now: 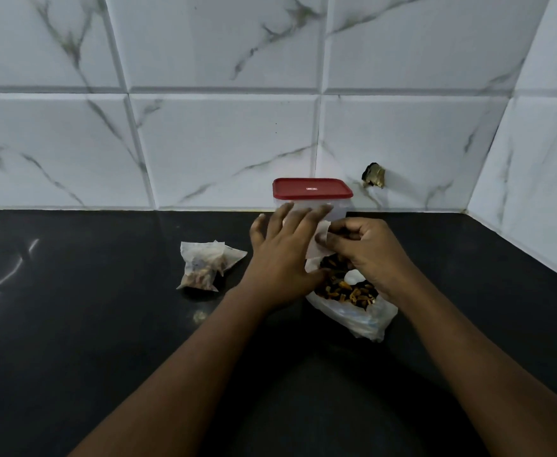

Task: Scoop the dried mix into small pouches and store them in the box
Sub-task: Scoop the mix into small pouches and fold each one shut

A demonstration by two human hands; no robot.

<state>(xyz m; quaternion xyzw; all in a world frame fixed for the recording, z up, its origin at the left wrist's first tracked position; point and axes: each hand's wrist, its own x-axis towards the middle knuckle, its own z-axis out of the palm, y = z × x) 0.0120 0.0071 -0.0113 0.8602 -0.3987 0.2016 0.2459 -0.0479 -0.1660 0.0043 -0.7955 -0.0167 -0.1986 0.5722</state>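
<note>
A small white pouch (316, 250) is pinched between the curled fingers of the right hand (366, 255), just above the open plastic bag (363, 319) of dried mix (343, 288). The left hand (283, 255) is spread beside it, fingers straight, nothing grasped. The red-lidded box (311, 191) is seen closed just beyond, against the tiled wall (224, 143). Two filled pouches (204, 267) are laid to the left on the black counter (72, 308).

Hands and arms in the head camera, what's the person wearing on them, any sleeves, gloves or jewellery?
Nothing worn shows. The left hand and right hand are bare: no gloves, rings or wristbands visible. The left forearm and right forearm are bare too, with no sleeve down to the picture's edge.
</note>
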